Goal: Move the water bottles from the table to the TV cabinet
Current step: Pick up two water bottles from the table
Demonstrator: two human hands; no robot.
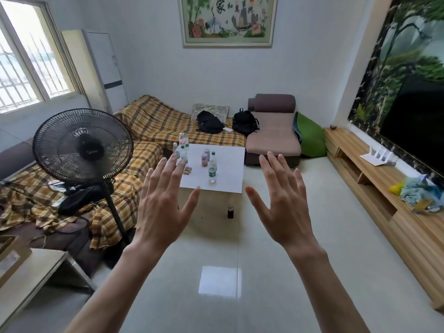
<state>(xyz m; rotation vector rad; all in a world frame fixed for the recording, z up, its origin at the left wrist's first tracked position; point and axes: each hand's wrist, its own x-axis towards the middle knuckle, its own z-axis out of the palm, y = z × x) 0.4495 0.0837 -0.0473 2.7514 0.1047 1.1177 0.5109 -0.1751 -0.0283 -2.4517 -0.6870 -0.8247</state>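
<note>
both bare hands are raised in front of the camera, backs toward it, fingers spread wide and holding nothing: the left hand [165, 207] to the left, the right hand [281, 207] to the right, well apart from each other and in mid-air above the glossy pale tiled floor [216, 308].

beyond them, in the middle of the room, stands a low table with a white rectangular top [228, 169]. the clear plastic water bottles are all on it. one with a green cap and green label [212, 168] stands upright near the front edge, alone. a cluster of clear bottles [182, 147], some with green caps and one with a red-and-white label, stands at the far left corner, partly hidden behind the left hand's fingertips. between the cluster and the lone bottle are two cups with purple lids [205, 157] and a small brown box [188, 170].

the long light wooden tv cabinet [374, 179] runs along the right wall under a dark television screen [418, 131]; a white router with antennas [382, 156] and a heap of pale blue cloth [422, 193] lie on its top, and no bottle is seen there.

a black standing fan [83, 146] stands at the left, in front of a sofa under a yellow plaid cover [156, 121]. two black backpacks [210, 122] rest on the sofa at the far end.
</note>
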